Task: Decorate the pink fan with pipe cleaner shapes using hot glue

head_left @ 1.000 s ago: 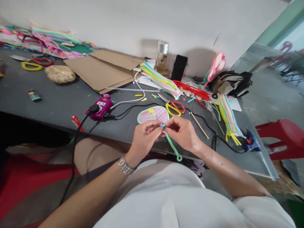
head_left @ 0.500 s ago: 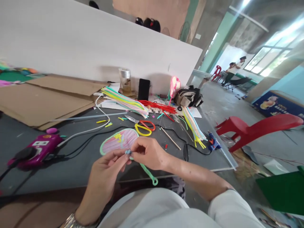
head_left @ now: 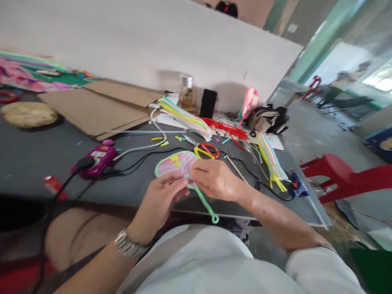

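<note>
1. Small pale-blue piece (head_left: 186, 176), outline blurred: held above the front edge of the dark grey table (head_left: 27, 151), between the two hands, over the lower part of the oval fan shape.
2. Left hand (head_left: 161, 197), silver metal-link watch (head_left: 129, 244) on wrist: thumb and forefinger pinched on the blue piece.
3. Right hand (head_left: 218, 179): fingers drawn together against the same piece; fingertips blurred, so whether it was gripped by them could not be told.
4. Oval fan shape, pink-lilac with green border and yellow decoration (head_left: 167, 165): partly covered by the hands; its green looped handle (head_left: 206, 202) was pointed toward the wearer.
5. Scissors with one red and one yellow handle (head_left: 199, 145): laid just beyond the fan, blades directed away to the left.
6. Magenta power socket block (head_left: 99, 157): placed left of the fan, a black plug inserted.
7. Bundle of multicoloured fuzzy stems (head_left: 185, 118) and heap of red stems (head_left: 226, 128): laid behind the scissors.
8. Flat brown cardboard (head_left: 101, 106): stacked at rear left.
9. Blue glue gun (head_left: 297, 185): set near the right table edge.
</note>
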Available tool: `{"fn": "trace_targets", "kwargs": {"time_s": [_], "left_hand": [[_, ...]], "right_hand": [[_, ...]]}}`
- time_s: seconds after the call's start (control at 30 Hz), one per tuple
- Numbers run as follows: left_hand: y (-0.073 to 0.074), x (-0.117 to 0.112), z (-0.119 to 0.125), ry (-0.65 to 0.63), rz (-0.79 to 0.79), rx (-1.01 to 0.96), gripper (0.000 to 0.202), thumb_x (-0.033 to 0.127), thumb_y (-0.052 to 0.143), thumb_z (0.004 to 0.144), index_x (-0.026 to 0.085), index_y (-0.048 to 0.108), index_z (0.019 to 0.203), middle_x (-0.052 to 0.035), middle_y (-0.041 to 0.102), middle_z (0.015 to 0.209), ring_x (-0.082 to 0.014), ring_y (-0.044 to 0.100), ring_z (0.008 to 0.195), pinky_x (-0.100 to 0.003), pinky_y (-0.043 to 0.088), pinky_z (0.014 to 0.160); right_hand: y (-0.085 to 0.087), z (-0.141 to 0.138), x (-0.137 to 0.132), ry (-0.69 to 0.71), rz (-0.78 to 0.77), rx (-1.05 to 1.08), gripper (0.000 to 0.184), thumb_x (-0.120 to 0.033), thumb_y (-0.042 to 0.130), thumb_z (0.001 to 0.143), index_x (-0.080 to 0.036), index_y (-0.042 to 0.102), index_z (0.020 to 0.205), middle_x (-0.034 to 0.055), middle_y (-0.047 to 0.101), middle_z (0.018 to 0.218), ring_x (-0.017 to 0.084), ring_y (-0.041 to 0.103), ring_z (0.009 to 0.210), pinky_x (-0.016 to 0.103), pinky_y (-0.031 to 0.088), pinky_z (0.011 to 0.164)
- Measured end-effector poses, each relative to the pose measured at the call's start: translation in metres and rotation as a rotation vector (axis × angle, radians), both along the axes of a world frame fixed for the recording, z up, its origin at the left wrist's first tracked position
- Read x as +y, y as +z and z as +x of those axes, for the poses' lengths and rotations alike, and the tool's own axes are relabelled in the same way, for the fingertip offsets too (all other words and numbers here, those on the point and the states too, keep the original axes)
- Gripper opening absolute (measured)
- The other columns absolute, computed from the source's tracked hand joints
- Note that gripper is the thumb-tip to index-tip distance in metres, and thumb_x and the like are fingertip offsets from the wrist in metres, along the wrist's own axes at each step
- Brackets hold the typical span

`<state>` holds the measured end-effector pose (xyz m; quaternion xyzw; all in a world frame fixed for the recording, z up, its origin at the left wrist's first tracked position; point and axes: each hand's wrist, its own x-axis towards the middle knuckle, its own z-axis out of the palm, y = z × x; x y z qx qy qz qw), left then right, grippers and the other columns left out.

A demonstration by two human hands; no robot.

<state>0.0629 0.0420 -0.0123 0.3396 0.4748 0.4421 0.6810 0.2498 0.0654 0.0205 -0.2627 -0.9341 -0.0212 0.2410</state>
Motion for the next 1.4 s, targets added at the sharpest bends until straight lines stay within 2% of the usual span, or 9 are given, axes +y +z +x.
{"fn": "trace_targets", "kwargs": {"time_s": [0.13,0.33,0.53,0.7,0.83,1.0,1.2,1.33,1.4], "left_hand": [[0.002,0.003,-0.004,-0.057,0.028,-0.076,0.029,0.034,0.088,0.06,0.013,0.069,0.069,0.0001,0.064,0.066,-0.0083,0.056,0.059,-0.018,0.038,0.052],[0.002,0.004,-0.008,0.013,0.191,0.056,0.023,0.033,0.083,0.068,0.013,0.078,0.079,-0.0021,0.069,0.065,-0.0103,0.059,0.059,-0.019,0.039,0.051],[0.008,0.001,-0.004,0.05,0.32,0.115,0.019,0.029,0.077,0.072,0.014,0.081,0.084,-0.0005,0.068,0.058,-0.0119,0.057,0.055,-0.024,0.047,0.053],[0.006,0.0,-0.003,0.058,0.322,0.126,0.027,0.028,0.08,0.069,0.014,0.078,0.092,-0.0011,0.074,0.071,-0.0133,0.064,0.06,-0.025,0.051,0.056],[0.004,-0.001,-0.002,0.097,0.307,0.119,0.027,0.029,0.083,0.067,0.017,0.069,0.087,-0.0004,0.072,0.072,-0.0136,0.066,0.058,-0.025,0.052,0.056],[0.003,0.0,0.001,0.116,0.27,0.093,0.03,0.034,0.086,0.066,0.017,0.067,0.083,0.0007,0.069,0.065,-0.0138,0.065,0.056,-0.024,0.048,0.052],[0.007,-0.001,-0.002,0.09,0.285,0.176,0.014,0.028,0.078,0.072,0.016,0.073,0.076,0.0015,0.067,0.059,-0.0118,0.061,0.053,-0.024,0.048,0.055],[0.008,-0.002,-0.003,0.064,0.256,0.145,0.013,0.027,0.075,0.072,0.016,0.071,0.07,0.002,0.064,0.056,-0.0108,0.059,0.052,-0.023,0.047,0.055],[0.008,-0.002,-0.002,0.081,0.253,0.113,0.013,0.028,0.076,0.072,0.016,0.07,0.069,0.0026,0.063,0.055,-0.0109,0.059,0.051,-0.023,0.046,0.054]], "right_hand": [[-0.005,-0.002,0.004,0.025,-0.042,0.108,0.026,-0.013,0.045,0.102,-0.018,0.064,0.085,0.0072,0.066,0.087,0.017,0.059,0.077,0.029,0.043,0.069],[-0.016,-0.012,-0.003,-0.131,-0.564,0.575,0.009,-0.022,0.069,0.091,-0.018,0.065,0.083,0.0009,0.065,0.078,0.013,0.057,0.07,0.025,0.045,0.064],[-0.016,-0.019,-0.007,-0.248,-0.91,0.715,0.018,-0.032,0.073,0.085,-0.017,0.066,0.079,-0.0003,0.065,0.071,0.011,0.054,0.062,0.024,0.044,0.058],[-0.014,-0.019,-0.003,-0.272,-1.062,0.788,0.024,-0.036,0.077,0.078,-0.017,0.064,0.072,-0.0037,0.06,0.063,0.009,0.049,0.055,0.024,0.042,0.056],[-0.015,-0.02,-0.004,-0.319,-0.992,0.802,0.023,-0.035,0.075,0.078,-0.017,0.063,0.069,-0.0044,0.057,0.06,0.008,0.045,0.054,0.023,0.039,0.053],[-0.017,-0.024,-0.011,-0.342,-0.72,0.708,0.018,-0.026,0.066,0.085,-0.019,0.059,0.069,-0.0032,0.057,0.063,0.009,0.046,0.057,0.023,0.038,0.053],[-0.022,-0.02,-0.013,-0.226,-0.361,0.506,0.018,-0.013,0.056,0.09,-0.02,0.056,0.073,-0.0016,0.056,0.071,0.011,0.05,0.063,0.025,0.04,0.061],[-0.022,-0.017,-0.012,-0.112,-0.255,0.418,0.018,-0.012,0.053,0.093,-0.02,0.057,0.077,0.0015,0.06,0.075,0.013,0.052,0.068,0.026,0.041,0.063],[-0.022,-0.017,-0.014,-0.118,-0.275,0.432,0.018,-0.014,0.054,0.093,-0.02,0.058,0.076,0.0018,0.06,0.075,0.013,0.052,0.068,0.027,0.041,0.063]]}}
